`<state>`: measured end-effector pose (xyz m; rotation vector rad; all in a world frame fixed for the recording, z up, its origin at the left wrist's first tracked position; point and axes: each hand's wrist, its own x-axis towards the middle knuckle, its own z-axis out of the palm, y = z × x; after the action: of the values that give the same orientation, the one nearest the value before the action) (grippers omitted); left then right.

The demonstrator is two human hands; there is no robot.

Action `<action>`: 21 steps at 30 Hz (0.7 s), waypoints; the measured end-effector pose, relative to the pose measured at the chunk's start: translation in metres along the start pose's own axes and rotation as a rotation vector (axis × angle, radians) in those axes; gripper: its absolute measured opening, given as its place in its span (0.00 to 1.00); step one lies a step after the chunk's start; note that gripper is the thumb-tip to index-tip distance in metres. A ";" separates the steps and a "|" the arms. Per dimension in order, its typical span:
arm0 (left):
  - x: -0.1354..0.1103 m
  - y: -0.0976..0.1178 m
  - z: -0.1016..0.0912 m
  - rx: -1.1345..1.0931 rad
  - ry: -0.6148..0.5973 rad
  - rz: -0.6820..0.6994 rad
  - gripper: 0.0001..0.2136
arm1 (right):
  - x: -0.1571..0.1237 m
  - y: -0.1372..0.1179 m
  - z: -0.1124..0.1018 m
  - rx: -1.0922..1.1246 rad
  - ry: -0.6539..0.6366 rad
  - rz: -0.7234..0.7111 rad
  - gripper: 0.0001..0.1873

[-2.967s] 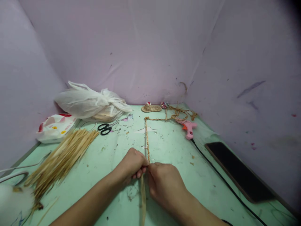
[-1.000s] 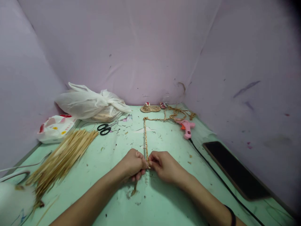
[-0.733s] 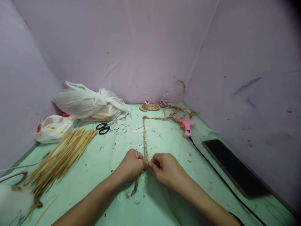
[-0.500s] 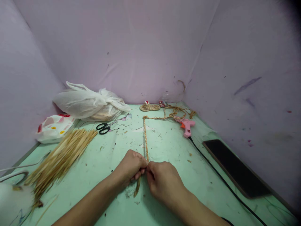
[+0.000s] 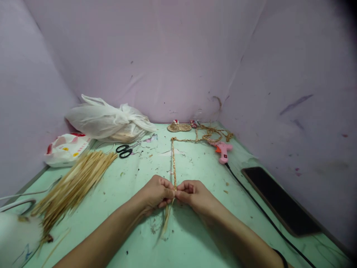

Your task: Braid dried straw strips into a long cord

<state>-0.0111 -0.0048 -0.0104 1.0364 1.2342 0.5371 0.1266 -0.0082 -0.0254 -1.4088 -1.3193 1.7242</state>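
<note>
Left hand (image 5: pixel 157 191) and right hand (image 5: pixel 193 193) fingertip to fingertip, both pinched narrow on near end of braid (image 5: pixel 174 163). Braid runs straight away across table (image 5: pixel 195 238); loose straw ends (image 5: pixel 166 219) trail toward body. Both hands equally near.

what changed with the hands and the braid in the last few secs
The right hand slid away from the camera, off the loose strands, and now pinches the end of the braid opposite the left hand. The left hand's grip, the scissors and the glue gun stayed put.
</note>
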 end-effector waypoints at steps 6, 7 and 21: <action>-0.004 0.002 -0.006 0.474 0.065 0.027 0.06 | 0.004 0.006 -0.001 -0.021 0.076 -0.051 0.01; -0.007 0.004 -0.007 0.540 0.084 0.021 0.06 | 0.004 0.007 0.000 -0.018 0.083 -0.045 0.02; -0.036 -0.005 0.031 0.932 0.283 0.213 0.07 | -0.005 -0.002 0.003 0.178 0.026 0.032 0.03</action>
<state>0.0072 -0.0467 0.0029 1.9365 1.6862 0.2533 0.1250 -0.0130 -0.0215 -1.3526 -1.1057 1.7905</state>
